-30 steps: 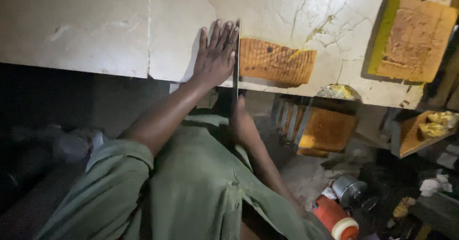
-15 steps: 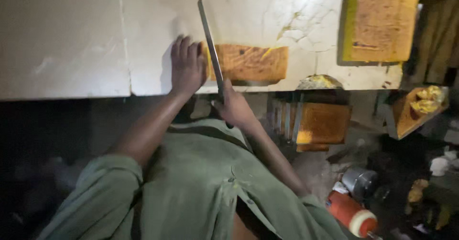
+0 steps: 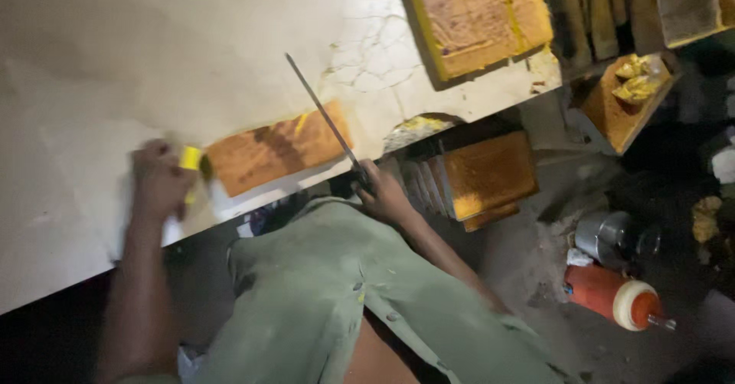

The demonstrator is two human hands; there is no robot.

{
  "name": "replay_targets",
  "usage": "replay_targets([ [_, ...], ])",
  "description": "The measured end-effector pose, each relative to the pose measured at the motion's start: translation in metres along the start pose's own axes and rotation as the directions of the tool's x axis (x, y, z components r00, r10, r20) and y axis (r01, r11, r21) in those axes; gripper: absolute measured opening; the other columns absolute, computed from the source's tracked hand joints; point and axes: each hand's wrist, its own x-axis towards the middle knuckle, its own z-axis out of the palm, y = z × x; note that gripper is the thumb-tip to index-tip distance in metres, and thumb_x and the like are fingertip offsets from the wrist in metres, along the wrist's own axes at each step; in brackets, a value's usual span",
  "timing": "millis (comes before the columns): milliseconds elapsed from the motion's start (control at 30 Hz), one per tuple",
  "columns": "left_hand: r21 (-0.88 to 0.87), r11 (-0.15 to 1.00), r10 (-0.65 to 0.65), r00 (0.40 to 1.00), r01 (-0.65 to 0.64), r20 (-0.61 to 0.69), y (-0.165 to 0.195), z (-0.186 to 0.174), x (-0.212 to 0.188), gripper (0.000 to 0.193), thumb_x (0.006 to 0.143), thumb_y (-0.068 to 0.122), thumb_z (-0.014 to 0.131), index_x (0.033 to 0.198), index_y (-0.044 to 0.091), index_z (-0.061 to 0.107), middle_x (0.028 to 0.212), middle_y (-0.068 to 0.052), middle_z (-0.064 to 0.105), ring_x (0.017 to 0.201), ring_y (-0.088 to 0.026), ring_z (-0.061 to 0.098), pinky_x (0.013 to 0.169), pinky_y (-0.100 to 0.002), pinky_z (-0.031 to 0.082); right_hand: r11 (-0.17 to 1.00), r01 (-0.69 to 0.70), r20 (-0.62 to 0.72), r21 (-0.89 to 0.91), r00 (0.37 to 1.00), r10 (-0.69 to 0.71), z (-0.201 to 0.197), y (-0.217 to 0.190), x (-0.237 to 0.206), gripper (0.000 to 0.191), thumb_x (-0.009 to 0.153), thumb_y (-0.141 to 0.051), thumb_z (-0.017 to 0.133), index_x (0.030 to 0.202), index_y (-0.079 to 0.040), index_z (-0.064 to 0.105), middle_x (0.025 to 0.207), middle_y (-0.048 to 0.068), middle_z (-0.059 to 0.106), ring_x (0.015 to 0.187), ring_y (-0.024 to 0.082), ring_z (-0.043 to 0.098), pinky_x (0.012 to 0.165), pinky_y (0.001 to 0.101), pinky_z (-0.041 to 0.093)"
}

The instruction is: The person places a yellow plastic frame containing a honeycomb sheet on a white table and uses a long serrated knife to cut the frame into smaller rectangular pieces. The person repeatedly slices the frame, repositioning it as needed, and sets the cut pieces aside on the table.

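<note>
Right hand grips the long knife over the cake slab; left hand's fingers pinch a yellow trimming on the counter.

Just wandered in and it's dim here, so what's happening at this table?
A person in a green shirt stands at a pale table. Their right hand grips a long knife over a flat slab of sponge cake. Their left hand holds a small yellow trimmed piece beside the slab. A larger cake lies farther along.
</note>
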Motion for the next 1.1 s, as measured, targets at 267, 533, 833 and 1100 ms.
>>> replay_targets([
  [267,-0.333,0.920,0.074,0.926,-0.206,-0.371,0.167,-0.054,0.053,0.065,0.098,0.008,0.074,0.156,0.008,0.045,0.170,-0.020,0.029,0.161,-0.041,0.031,0.131,-0.054,0.036,0.997,0.067,0.109,0.033,0.992,-0.070,-0.063,0.070,0.056,0.032,0.087,-0.004,0.065,0.116,-0.004,0.051,0.110,0.019,0.070,0.105,0.039,0.071,0.085,0.0449,0.055],
  [533,-0.114,0.985,-0.145,0.975,0.127,-0.170,0.187,-0.005,-0.031,0.096,0.079,0.036,0.087,0.158,0.009,0.039,0.164,-0.030,0.019,0.149,-0.052,0.023,0.116,-0.069,0.029,0.994,0.071,0.177,0.083,0.981,-0.085,-0.056,0.035,0.113,0.051,0.077,0.002,0.064,0.126,-0.004,0.053,0.110,0.023,0.063,0.104,0.041,0.066,0.089,0.0459,0.054],
  [833,-0.325,0.918,-0.324,0.905,0.229,-0.277,0.023,0.048,-0.047,0.089,0.071,0.020,0.091,0.148,0.011,0.047,0.147,-0.020,0.049,0.133,-0.043,0.048,0.108,-0.059,0.039,1.000,-0.005,0.125,0.021,0.992,0.003,0.057,-0.087,0.160,0.037,0.088,0.002,0.060,0.125,-0.001,0.057,0.105,0.019,0.075,0.095,0.025,0.075,0.079,0.0387,0.059],
  [1100,-0.338,0.941,-0.163,0.910,0.027,-0.381,-0.229,-0.076,0.058,0.088,0.077,0.019,0.088,0.152,0.008,0.045,0.153,-0.021,0.047,0.142,-0.044,0.043,0.117,-0.059,0.034,0.907,-0.117,0.165,0.403,0.985,0.054,0.204,-0.220,0.306,0.033,0.095,0.008,0.048,0.126,0.002,0.054,0.094,0.016,0.070,0.084,0.023,0.074,0.079,0.0354,0.064],
])
